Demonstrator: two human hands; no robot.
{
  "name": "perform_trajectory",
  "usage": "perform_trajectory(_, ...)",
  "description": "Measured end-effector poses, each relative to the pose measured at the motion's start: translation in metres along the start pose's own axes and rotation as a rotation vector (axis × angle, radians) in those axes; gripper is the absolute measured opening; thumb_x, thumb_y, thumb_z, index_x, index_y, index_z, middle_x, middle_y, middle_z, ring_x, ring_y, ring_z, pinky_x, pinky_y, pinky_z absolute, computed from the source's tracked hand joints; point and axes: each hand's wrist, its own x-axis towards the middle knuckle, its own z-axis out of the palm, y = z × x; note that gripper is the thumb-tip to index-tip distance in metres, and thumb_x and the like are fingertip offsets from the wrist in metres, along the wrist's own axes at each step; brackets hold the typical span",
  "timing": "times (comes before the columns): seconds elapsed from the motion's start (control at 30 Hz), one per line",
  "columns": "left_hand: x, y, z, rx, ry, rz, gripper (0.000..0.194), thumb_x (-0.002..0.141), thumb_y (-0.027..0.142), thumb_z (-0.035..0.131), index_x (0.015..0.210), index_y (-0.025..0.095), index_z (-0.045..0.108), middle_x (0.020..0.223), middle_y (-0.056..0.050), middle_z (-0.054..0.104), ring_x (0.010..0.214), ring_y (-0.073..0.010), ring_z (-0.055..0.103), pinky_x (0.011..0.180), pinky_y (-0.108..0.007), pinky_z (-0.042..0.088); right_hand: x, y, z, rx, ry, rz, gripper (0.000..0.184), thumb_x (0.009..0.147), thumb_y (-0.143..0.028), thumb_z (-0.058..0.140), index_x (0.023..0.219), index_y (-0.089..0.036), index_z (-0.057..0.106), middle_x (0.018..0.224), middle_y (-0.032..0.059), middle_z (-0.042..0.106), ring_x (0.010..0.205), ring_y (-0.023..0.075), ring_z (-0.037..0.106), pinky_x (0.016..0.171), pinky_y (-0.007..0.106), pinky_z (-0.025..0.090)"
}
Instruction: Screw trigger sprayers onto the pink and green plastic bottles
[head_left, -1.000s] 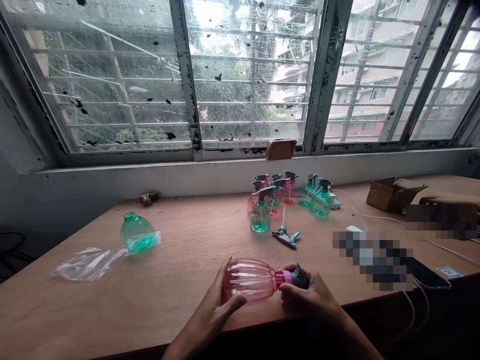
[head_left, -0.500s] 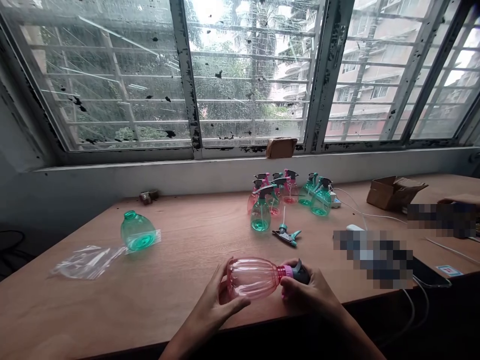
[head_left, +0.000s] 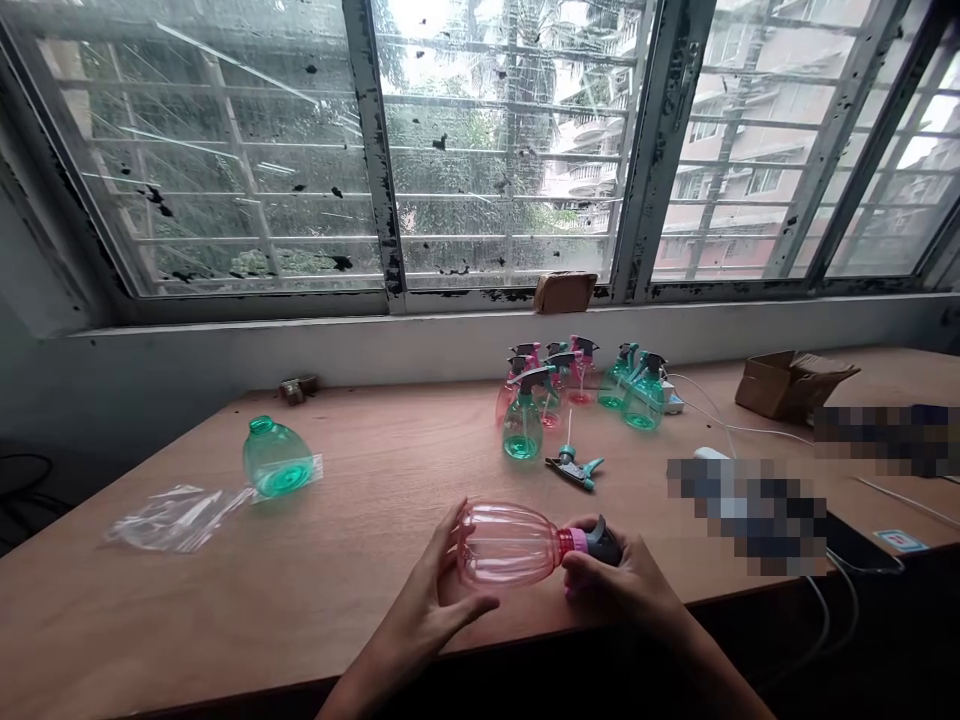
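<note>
The ribbed pink clear-plastic spray bottle (head_left: pixel 508 544) gleams glossy; the brown wooden table (head_left: pixel 375 500) looks smooth and matt; a crinkled clear plastic bag (head_left: pixel 176 517) lies near its left edge.

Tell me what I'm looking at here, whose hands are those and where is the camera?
The camera sits on a person's head, looking down at their own two hands over a wooden table by a window. The left hand cups a pink bottle lying sideways. The right hand grips its dark spray head. Farther back stands a cluster of finished spray bottles, pink and green. A loose spray head lies before them. On the left lie a green bottle without a top and an empty plastic bag.
</note>
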Motion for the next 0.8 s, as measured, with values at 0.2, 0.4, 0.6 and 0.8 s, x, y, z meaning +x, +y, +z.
perform_trajectory(0.2,-0.0005,-0.0008,0.0003,-0.021,-0.007,-0.025,0.118,0.083,0.051,0.094,0.172,0.027,0.021,0.173,-0.019,0.040,0.151,-0.0384,0.051,0.130,-0.053,0.035,-0.0003,-0.0008,-0.0002,0.004,0.009,-0.007,0.050,0.077,-0.054,0.098,0.098,-0.016,0.074,0.064,0.0030,0.082,0.056,0.0194,0.078,0.061,0.027,0.064)
perform_trajectory(0.4,-0.0032,0.0047,0.0008,-0.010,-0.018,-0.016,0.103,0.089,0.049,0.089,0.170,0.028,0.029,0.173,-0.015,0.041,0.161,-0.0347,0.039,0.135,-0.049,0.025,-0.0005,-0.0022,-0.0001,0.019,0.011,-0.005,0.051,0.074,-0.053,0.100,0.098,-0.016,0.074,0.064,0.0025,0.082,0.056,0.0208,0.078,0.059,0.029,0.067)
perform_trajectory(0.6,-0.0034,0.0035,0.0007,-0.032,-0.011,-0.021,0.108,0.090,0.046,0.089,0.173,0.032,0.021,0.177,-0.014,0.036,0.160,-0.0358,0.041,0.134,-0.052,0.029,-0.0008,-0.0026,0.0000,0.019,0.017,0.001,0.052,0.073,-0.054,0.100,0.097,-0.016,0.074,0.064,0.0027,0.082,0.057,0.0213,0.079,0.060,0.029,0.067)
perform_trajectory(0.8,-0.0021,0.0020,0.0006,-0.040,-0.005,0.012,0.097,0.088,0.044,0.092,0.167,0.031,0.035,0.176,-0.014,0.038,0.161,-0.0364,0.038,0.136,-0.052,0.024,-0.0006,-0.0027,0.0003,0.010,0.026,-0.006,0.052,0.073,-0.055,0.100,0.097,-0.017,0.073,0.064,0.0030,0.082,0.056,0.0218,0.079,0.059,0.029,0.067)
